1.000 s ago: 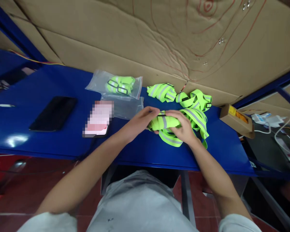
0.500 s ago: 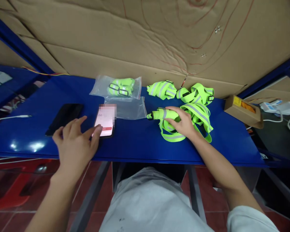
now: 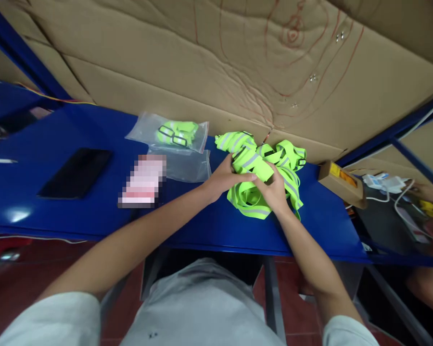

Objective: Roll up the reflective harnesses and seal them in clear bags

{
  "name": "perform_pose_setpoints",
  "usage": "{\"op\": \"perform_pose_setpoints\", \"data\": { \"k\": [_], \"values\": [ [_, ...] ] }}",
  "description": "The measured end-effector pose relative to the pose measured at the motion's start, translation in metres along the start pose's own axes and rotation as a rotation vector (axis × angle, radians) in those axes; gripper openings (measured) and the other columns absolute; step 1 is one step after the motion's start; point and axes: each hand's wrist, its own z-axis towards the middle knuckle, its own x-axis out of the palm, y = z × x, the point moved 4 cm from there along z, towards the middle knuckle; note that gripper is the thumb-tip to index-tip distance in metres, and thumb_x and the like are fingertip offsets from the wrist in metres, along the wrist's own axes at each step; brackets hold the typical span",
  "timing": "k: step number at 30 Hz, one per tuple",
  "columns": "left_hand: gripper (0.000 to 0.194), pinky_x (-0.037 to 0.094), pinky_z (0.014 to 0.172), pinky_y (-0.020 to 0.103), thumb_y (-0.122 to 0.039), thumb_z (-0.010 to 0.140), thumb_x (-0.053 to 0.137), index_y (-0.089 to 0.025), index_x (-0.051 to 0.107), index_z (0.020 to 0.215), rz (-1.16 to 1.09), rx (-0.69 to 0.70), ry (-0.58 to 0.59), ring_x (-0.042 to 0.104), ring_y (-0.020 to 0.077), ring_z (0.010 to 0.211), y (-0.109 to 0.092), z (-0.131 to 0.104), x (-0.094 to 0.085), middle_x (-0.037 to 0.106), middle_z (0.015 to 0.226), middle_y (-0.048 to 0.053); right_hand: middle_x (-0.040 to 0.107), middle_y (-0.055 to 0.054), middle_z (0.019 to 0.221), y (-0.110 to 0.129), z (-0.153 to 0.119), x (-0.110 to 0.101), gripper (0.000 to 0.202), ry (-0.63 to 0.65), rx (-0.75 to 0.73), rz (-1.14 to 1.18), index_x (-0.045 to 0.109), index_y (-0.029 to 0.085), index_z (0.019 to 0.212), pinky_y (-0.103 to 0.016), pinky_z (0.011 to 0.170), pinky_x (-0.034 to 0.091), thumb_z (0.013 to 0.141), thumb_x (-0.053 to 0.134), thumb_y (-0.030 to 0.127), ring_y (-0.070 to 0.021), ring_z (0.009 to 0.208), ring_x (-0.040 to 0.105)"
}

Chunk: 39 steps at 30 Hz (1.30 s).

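Note:
My left hand [image 3: 222, 182] and my right hand [image 3: 275, 191] are closed from either side around a folded reflective strap [image 3: 253, 164], neon yellow-green with a grey stripe. My thumbs meet at its near side. Loops of loose neon strap [image 3: 250, 210] lie on the table below and to the right of it. Just behind my hands are a rolled neon bundle [image 3: 233, 141] and a looser strap bundle with a black buckle [image 3: 291, 153]. My fingertips behind the held strap are partly hidden.
Left of the bundles, a clear zip bag [image 3: 140, 129] holds a folded neon strap, with another clear bag [image 3: 191, 167] below it. A lit phone [image 3: 142, 181] and a flat black object [image 3: 77, 173] lie further left. At right are an open cardboard box [image 3: 342, 186] and another person's arm [image 3: 431, 286].
My left hand has left the phone and moved right to the neon strap, which both hands now hold. The held strap is lifted slightly back. The view has shifted.

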Motion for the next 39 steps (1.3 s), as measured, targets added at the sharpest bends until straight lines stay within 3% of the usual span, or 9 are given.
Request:
{"op": "perform_pose_setpoints", "data": {
  "k": [6,11,16,19,22,26,29,35,39],
  "values": [
    [0.082,0.047,0.117,0.049,-0.03,0.068,0.094,-0.017,0.057,0.14,-0.085,-0.031,0.022,0.06,0.0342,0.136,0.013,0.003,-0.011,0.066,0.145,0.014,0.073,-0.005,0.12,-0.007,0.004,0.001,0.055,0.251,0.181,0.115,0.065,0.027,0.128,-0.043,0.093,0.061,0.082,0.078,0.055,-0.0266,0.11,0.068],
    [0.091,0.046,0.117,0.05,-0.017,0.064,0.09,-0.019,0.052,0.147,-0.026,-0.065,0.075,0.059,0.0346,0.137,0.015,0.0,-0.013,0.064,0.147,0.013,0.074,-0.004,0.108,-0.008,0.004,-0.002,0.051,0.059,0.169,0.102,0.066,0.024,0.119,-0.039,0.092,0.059,0.084,0.077,0.059,-0.0233,0.1,0.068],
    [0.112,0.052,0.11,0.048,-0.02,0.057,0.097,-0.028,0.044,0.155,-0.248,-0.171,0.266,0.066,0.0348,0.13,0.003,-0.005,-0.005,0.068,0.14,0.011,0.075,-0.003,0.097,0.001,0.004,-0.01,0.047,-0.049,0.041,0.079,0.07,0.023,0.109,-0.036,0.081,0.059,0.083,0.079,0.061,-0.0207,0.087,0.068],
    [0.11,0.055,0.106,0.044,-0.031,0.059,0.1,-0.033,0.045,0.155,-0.355,-0.134,0.222,0.071,0.0307,0.121,-0.006,-0.004,-0.009,0.071,0.132,0.008,0.074,-0.003,0.093,0.005,0.001,-0.013,0.047,-0.106,-0.012,0.031,0.071,0.023,0.106,-0.035,0.076,0.059,0.081,0.08,0.062,-0.0206,0.083,0.067],
    [0.11,0.056,0.102,0.041,-0.021,0.056,0.1,-0.034,0.049,0.153,-0.282,-0.107,0.195,0.072,0.027,0.114,-0.005,-0.005,-0.009,0.074,0.125,0.005,0.075,-0.005,0.098,0.0,-0.003,-0.009,0.052,-0.089,0.025,0.096,0.07,0.024,0.116,-0.038,0.081,0.061,0.083,0.077,0.065,-0.023,0.089,0.07],
    [0.065,0.057,0.094,0.04,-0.021,0.059,0.096,-0.016,0.073,0.12,-0.115,-0.167,0.238,0.072,0.0247,0.099,0.009,-0.011,0.001,0.078,0.11,0.008,0.076,-0.009,0.106,-0.016,-0.005,0.001,0.065,-0.02,0.165,0.243,0.066,0.023,0.124,-0.043,0.083,0.064,0.082,0.072,0.073,-0.0272,0.095,0.074],
    [0.041,0.057,0.083,0.038,-0.019,0.062,0.088,-0.014,0.078,0.101,-0.038,-0.256,0.211,0.071,0.0226,0.086,0.019,-0.013,0.004,0.078,0.097,0.007,0.074,-0.009,0.097,-0.022,-0.005,0.008,0.061,0.025,0.232,0.165,0.066,0.022,0.119,-0.046,0.079,0.065,0.088,0.064,0.074,-0.0271,0.087,0.073],
    [0.045,0.055,0.082,0.035,-0.017,0.063,0.085,-0.018,0.077,0.108,-0.091,-0.297,0.137,0.071,0.0223,0.088,0.025,-0.012,0.001,0.078,0.097,0.004,0.059,-0.014,0.146,0.01,-0.01,0.001,0.046,-0.144,-0.282,-0.303,0.054,0.028,0.143,-0.054,0.115,0.051,0.104,0.053,0.052,-0.0299,0.137,0.059],
    [0.045,0.054,0.09,0.036,-0.022,0.064,0.088,-0.017,0.077,0.107,-0.095,-0.254,0.161,0.071,0.022,0.093,0.028,-0.01,0.001,0.079,0.101,0.005,0.067,-0.007,0.145,0.021,-0.01,0.005,0.04,0.195,-0.447,-0.469,0.06,0.035,0.143,-0.057,0.121,0.043,0.108,0.043,0.048,-0.0301,0.141,0.059]
  ]
}}
